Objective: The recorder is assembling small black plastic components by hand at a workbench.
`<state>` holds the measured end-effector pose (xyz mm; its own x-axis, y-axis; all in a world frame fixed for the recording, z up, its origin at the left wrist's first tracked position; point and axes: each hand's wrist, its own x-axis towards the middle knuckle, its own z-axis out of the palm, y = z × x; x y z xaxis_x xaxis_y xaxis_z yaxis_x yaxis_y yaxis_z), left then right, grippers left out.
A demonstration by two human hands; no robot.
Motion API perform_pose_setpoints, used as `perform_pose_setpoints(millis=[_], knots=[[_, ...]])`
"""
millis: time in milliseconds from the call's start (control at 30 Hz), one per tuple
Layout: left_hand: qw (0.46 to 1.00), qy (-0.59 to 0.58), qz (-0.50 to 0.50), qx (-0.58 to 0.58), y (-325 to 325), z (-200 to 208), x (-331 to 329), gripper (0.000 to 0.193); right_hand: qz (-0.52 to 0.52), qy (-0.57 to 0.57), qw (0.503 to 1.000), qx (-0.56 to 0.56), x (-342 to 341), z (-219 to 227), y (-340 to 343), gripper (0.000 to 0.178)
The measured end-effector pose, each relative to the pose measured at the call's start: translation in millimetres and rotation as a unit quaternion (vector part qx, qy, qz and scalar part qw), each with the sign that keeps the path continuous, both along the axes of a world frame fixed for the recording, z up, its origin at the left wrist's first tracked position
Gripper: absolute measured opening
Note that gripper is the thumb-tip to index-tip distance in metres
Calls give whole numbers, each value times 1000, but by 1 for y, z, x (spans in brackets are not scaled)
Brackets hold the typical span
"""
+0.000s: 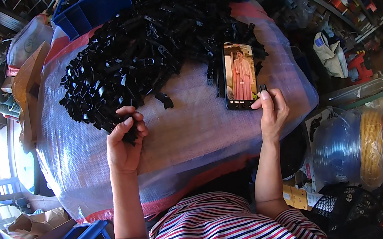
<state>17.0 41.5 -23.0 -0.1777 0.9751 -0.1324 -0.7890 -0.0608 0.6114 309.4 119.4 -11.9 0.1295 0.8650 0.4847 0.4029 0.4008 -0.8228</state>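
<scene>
Sorting small black plastic parts (pixel 142 52), heaped on the bubble-wrapped worktop (pixel 192 124). Left hand (pixel 123 144) at the heap's near edge, grip closed on a few pieces. Right hand (pixel 272 112) pinches one black piece, fingers closed, touching the lower corner of a smartphone (pixel 239 76). Judged step: picking pieces; next move needs them brought together.

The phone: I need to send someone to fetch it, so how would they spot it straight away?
Find the big bundle wrapped in clear bubble plastic, heaped with small black plastic parts. At the heap's right edge a phone leans upright, its lit screen showing a figure in pink. It is the only flat, glowing thing there, and the right hand rests just below it.
</scene>
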Motion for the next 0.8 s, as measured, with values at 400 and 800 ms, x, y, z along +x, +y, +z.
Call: perform_pose_setpoints(millis=[400,800], knots=[[1000,12,7,3,0,1,2,21,-9,27,1000,2,1,0,0,26],[1000,-3,7,-1,0,0,1,23,-7,-10,1000,4,1,-2,0,24]])
